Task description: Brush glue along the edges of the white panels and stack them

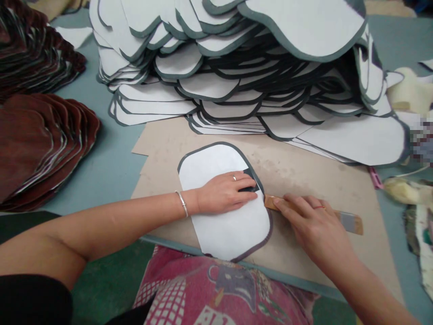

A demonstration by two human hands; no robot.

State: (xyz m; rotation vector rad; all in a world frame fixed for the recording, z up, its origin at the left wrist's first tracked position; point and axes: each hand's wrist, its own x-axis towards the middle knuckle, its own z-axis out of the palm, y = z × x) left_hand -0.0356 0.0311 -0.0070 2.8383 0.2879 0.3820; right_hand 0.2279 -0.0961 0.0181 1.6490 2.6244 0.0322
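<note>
A white rounded panel with a dark edge (219,164) lies flat near the front of the table. Across its middle rests my left hand (227,192), fingers stretched out over a dark patch at the panel's right side. My right hand (313,221) is wrapped round a flat wooden tool (352,222) with a grey band near its outer end. The tool's other end meets the dark rim of the panel on the right. Whether that end is a brush or a scraper cannot be made out.
Tan cardboard (297,167) covers the table under the panel. Behind it rises a big pile of similar white panels (216,85). Stacks of brown leather-like pieces (30,144) stand at the left. Scraps and a pink object (375,177) lie at the right.
</note>
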